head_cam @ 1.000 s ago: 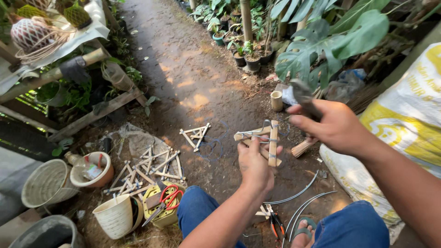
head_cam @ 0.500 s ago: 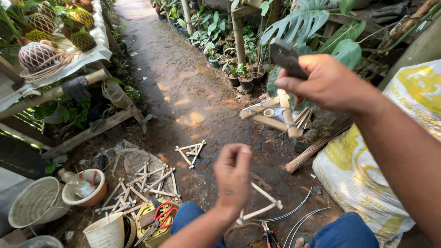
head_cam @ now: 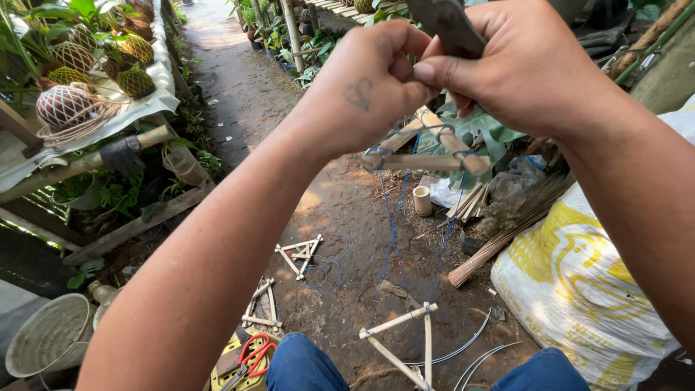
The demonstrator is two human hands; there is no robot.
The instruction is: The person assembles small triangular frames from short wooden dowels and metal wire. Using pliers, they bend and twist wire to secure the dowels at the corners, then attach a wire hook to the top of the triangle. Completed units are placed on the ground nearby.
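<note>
Both hands are raised close to the camera. My left hand pinches the top corner of a small bamboo triangle whose joints are bound with blue string. My right hand meets it at the same corner and grips a dark metal tool that points up out of the fist. Loose blue strings hang from the triangle down to the ground. The fingertips of both hands hide the triangle's top joint.
Finished bamboo triangles lie on the dirt by my knees and further left. Red-handled pliers rest in a yellow tray. A yellow-white sack, a stick bundle, a bamboo cup and a pot stand around.
My left hand rose from near my lap to join the right hand on the bamboo triangle. Both hands and the triangle came up closer to the camera.
</note>
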